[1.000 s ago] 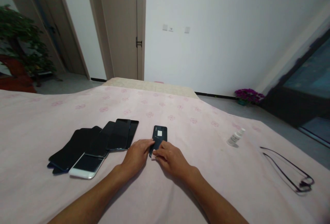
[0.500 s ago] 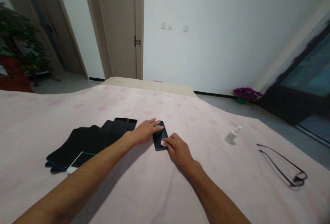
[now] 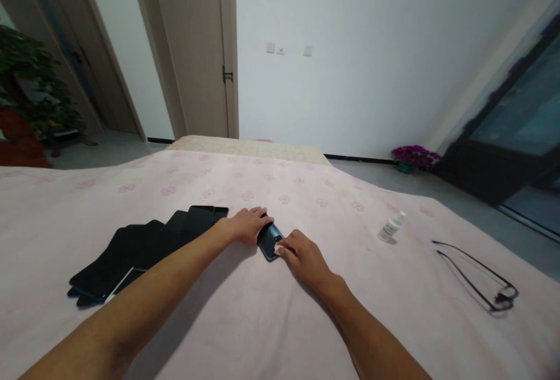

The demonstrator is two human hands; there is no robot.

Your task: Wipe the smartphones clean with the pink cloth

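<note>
A dark smartphone (image 3: 268, 242) lies tilted on the pink bedspread, a bluish reflection across its surface. My left hand (image 3: 249, 224) holds it down at its far end, the fingers curled over the top edge. Pinched in my right hand (image 3: 304, 256) is a small whitish-pink wiping cloth (image 3: 278, 248), pressed against the near right part of the phone. The cloth is mostly hidden by my fingers. To the left, several dark phones or flat devices (image 3: 126, 252) overlap in a fanned pile, partly covered by my left forearm. A white-edged phone (image 3: 126, 281) lies at the pile's near side.
A small white spray bottle (image 3: 391, 228) stands on the bedspread (image 3: 332, 304) to the right. Beyond it lie folded-out black-framed glasses (image 3: 481, 281). Past the far edge are a door (image 3: 192, 48), a white wall and a pot of purple flowers (image 3: 415, 157).
The phone has turned, its near end now pointing more to the right. My left fingers have gone from lying flat on it to gripping its far end. The view has shifted slightly.
</note>
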